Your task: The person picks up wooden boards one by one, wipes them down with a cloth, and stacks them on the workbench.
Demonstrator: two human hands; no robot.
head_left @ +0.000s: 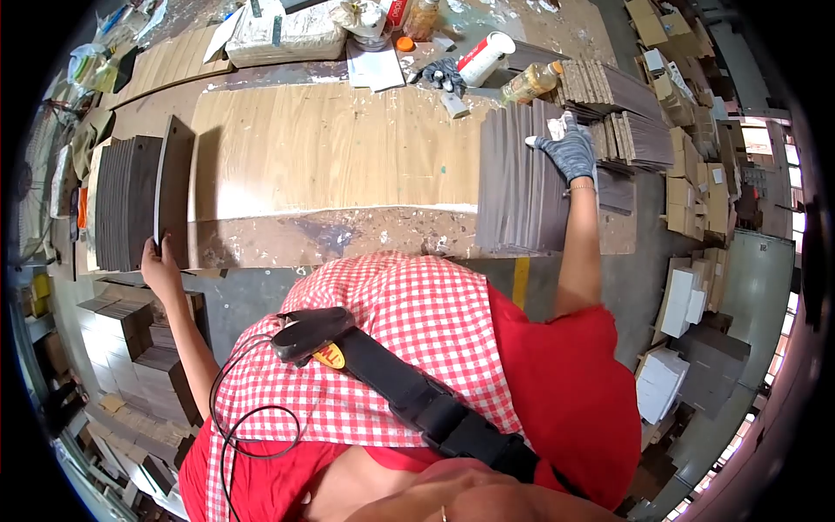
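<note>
At the left end of the bench, my bare left hand (162, 263) pinches the near edge of a dark board (176, 187). That board stands on edge beside a row of dark boards (127, 204), with a narrow gap along part of it. On the right, my right hand (569, 152) wears a grey glove with bare fingertips. It rests on top of a row of upright grey-brown boards (522, 183), fingers spread, with a small whitish piece (557, 129) by the fingers. Whether the fingers grip that piece is unclear.
A light wood panel (339, 148) lies mid-bench. Behind it are a wrapped package (287, 39), a loose glove (442, 76), a red-and-white can (487, 57) and a bottle (532, 83). More boards (639, 139) stand at the right; cardboard boxes (683, 178) lie beyond.
</note>
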